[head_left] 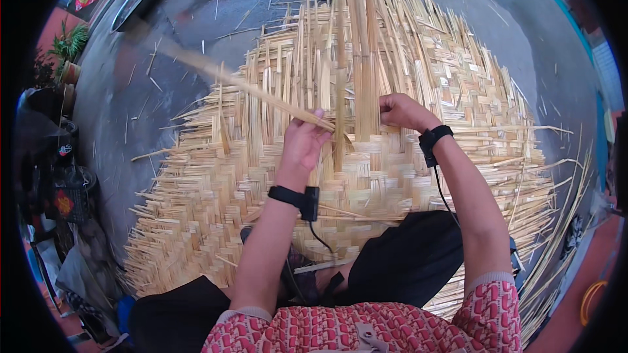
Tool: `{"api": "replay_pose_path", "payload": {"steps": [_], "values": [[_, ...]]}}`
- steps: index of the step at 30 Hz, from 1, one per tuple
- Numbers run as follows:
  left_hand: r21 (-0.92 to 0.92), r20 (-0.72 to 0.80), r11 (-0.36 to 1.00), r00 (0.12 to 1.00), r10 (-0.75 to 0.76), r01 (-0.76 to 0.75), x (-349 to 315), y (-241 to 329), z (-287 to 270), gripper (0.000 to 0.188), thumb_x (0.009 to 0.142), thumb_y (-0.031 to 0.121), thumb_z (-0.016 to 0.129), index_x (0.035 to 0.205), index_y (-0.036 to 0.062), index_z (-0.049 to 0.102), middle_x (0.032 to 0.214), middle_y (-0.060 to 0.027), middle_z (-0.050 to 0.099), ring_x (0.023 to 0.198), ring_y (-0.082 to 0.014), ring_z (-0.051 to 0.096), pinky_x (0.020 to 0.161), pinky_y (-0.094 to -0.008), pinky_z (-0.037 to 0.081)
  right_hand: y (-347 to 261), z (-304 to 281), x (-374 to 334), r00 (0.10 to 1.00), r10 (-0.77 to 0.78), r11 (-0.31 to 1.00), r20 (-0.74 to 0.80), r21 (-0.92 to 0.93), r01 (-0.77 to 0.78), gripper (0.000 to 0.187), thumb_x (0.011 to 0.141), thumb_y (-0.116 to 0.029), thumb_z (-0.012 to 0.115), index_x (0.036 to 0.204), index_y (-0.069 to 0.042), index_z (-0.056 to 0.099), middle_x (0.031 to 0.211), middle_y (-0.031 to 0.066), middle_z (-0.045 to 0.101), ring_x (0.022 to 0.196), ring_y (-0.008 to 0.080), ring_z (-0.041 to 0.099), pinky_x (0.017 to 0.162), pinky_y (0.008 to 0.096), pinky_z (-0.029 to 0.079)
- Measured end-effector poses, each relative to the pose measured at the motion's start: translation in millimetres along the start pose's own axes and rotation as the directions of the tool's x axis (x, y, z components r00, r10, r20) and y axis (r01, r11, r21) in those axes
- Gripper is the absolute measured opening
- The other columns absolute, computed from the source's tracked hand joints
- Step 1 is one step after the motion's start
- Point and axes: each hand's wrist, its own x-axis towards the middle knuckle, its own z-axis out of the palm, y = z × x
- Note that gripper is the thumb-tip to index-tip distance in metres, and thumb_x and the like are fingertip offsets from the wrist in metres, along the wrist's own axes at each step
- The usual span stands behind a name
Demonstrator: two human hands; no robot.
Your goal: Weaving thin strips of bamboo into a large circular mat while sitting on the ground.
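Note:
A large mat woven from flat, straw-coloured reed strips (261, 189) lies on the ground under me. Across the fingers of my left hand (305, 144), palm turned up, runs a long reed strip (255, 91); its far end is blurred and points to the upper left. My right hand (407, 112) is curled, its fingertips pinching at the right edge of a bundle of raised reed strips (363, 85) that stands up from the weave toward the top of the view. The fingertips themselves are partly hidden. Both wrists wear black straps with small cabled devices.
Loose reeds (556, 255) lie along the right side, and scraps litter the grey floor (170, 59). A dark round basin (135, 4) stands at the upper left, above a potted plant (69, 42). My folded legs (405, 255) rest on the mat's near part.

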Motion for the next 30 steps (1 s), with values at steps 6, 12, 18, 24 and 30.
{"api": "replay_pose_path", "payload": {"steps": [6, 12, 18, 24, 30], "values": [[0.732, 0.115, 0.596, 0.921, 0.372, -0.331, 7.7, -2.1, 0.7, 0.017, 0.097, 0.006, 0.051, 0.111, -0.0041, 0.052, 0.102, -0.0175, 0.061, 0.078, -0.0253, 0.067, 0.075, -0.0368, 0.062, -13.4, 1.3, -24.9, 0.994, 0.006, 0.829, 0.112, 0.555, -0.067, 0.040, 0.075, 0.009, 0.051, 0.110, -0.003, 0.067, 0.104, -0.0020, 0.066, 0.096, 0.0086, 0.057, 0.087, 0.0211, 0.043], [-0.178, -0.247, 0.982, 0.962, -0.113, 0.070, 4.5, -26.8, -44.7, 0.025, 0.091, 0.008, 0.068, 0.109, -0.0060, 0.057, 0.095, -0.0130, 0.063, 0.083, -0.0252, 0.067, 0.076, -0.0372, 0.063, -14.2, 37.2, -30.2, 0.964, 0.088, 0.698, -0.252, 0.706, 0.121, 0.039, 0.080, 0.009, 0.045, 0.111, -0.001, 0.067, 0.103, 0.0024, 0.068, 0.096, 0.0116, 0.060, 0.086, 0.0227, 0.045], [0.035, -0.362, 0.994, 0.926, 0.106, -0.100, 26.4, -67.5, -48.6, 0.011, 0.087, 0.009, 0.071, 0.096, 0.0055, 0.065, 0.076, -0.0003, 0.063, 0.058, -0.0105, 0.058, 0.046, -0.0237, 0.043, 3.1, 64.0, -12.4, 0.759, 0.035, 0.992, -0.650, 0.115, 0.053, 0.033, 0.084, 0.003, 0.044, 0.111, 0.001, 0.064, 0.101, 0.0101, 0.066, 0.097, 0.0231, 0.064, 0.088, 0.0328, 0.050], [-0.171, -0.391, 0.982, 0.920, 0.007, -0.080, 34.3, -60.3, -47.9, 0.006, 0.090, 0.008, 0.064, 0.096, 0.0067, 0.064, 0.086, -0.0027, 0.067, 0.060, -0.0098, 0.054, 0.047, -0.0248, 0.044, -18.9, 83.7, 33.0, 0.586, -0.455, 0.821, -0.670, -0.571, -0.017, 0.047, 0.090, -0.009, 0.053, 0.135, 0.004, 0.046, 0.132, 0.0223, 0.050, 0.113, 0.0353, 0.057, 0.100, 0.0411, 0.044], [0.196, -0.232, 0.943, 0.921, 0.312, -0.269, 14.4, -75.2, -42.1, 0.017, 0.093, 0.012, 0.063, 0.109, 0.0087, 0.069, 0.095, 0.0022, 0.069, 0.076, -0.0039, 0.059, 0.057, -0.0214, 0.047, -42.0, 86.4, 56.7, 0.869, 0.088, 0.945, -0.486, 0.316, 0.082, 0.052, 0.097, -0.036, 0.060, 0.131, 0.002, 0.051, 0.114, 0.0181, 0.061, 0.104, 0.0258, 0.060, 0.094, 0.0330, 0.045]]}}
